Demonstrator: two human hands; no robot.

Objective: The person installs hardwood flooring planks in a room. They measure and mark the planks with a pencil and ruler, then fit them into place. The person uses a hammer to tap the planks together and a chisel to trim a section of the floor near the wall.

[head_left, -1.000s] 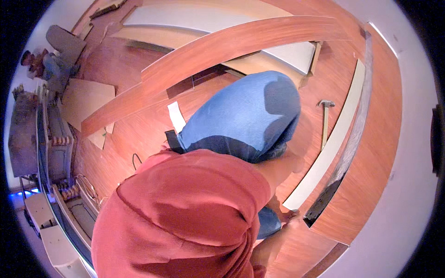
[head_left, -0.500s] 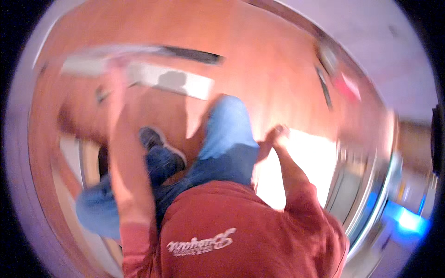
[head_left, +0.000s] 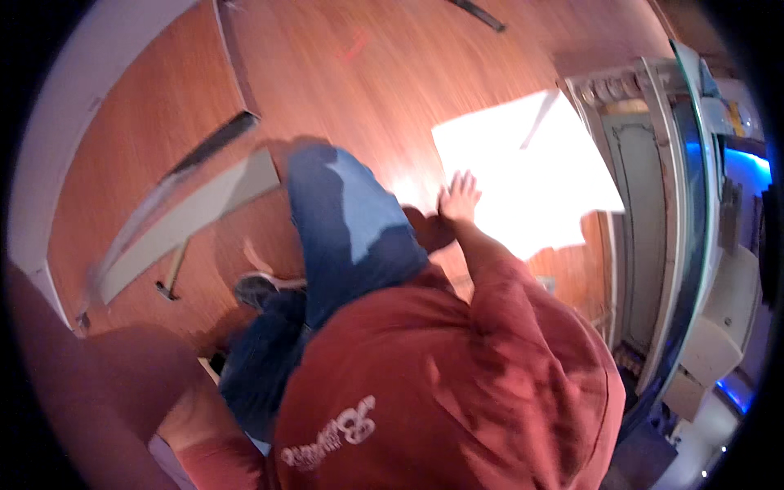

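My right hand [head_left: 460,196] rests at the near left edge of a brightly lit white sheet [head_left: 510,175] on the wood floor, palm down with its fingers apart. I cannot make out anything held in it. My left forearm [head_left: 196,416] comes in at the lower left; its hand does not show, and a dark reddish shape lies over that area. At left lies a pale, narrow board [head_left: 233,188], with a small hammer [head_left: 170,282] beside it. Along the board's far side runs a long thin strip [head_left: 214,145], dark at one end and shiny pale along the rest.
At right stands a greyish cabinet door with moulding [head_left: 641,204], next to a glass edge [head_left: 694,245]. White boxes [head_left: 723,302] and blue lights are beyond. A dark strip [head_left: 478,15] lies on the far floor. My bent knee [head_left: 331,175] is in the middle.
The view has turned, so the white sheet shows more fully. My left arm has dropped from the long strip toward the lower left. My right hand now lies flat with fingers apart.
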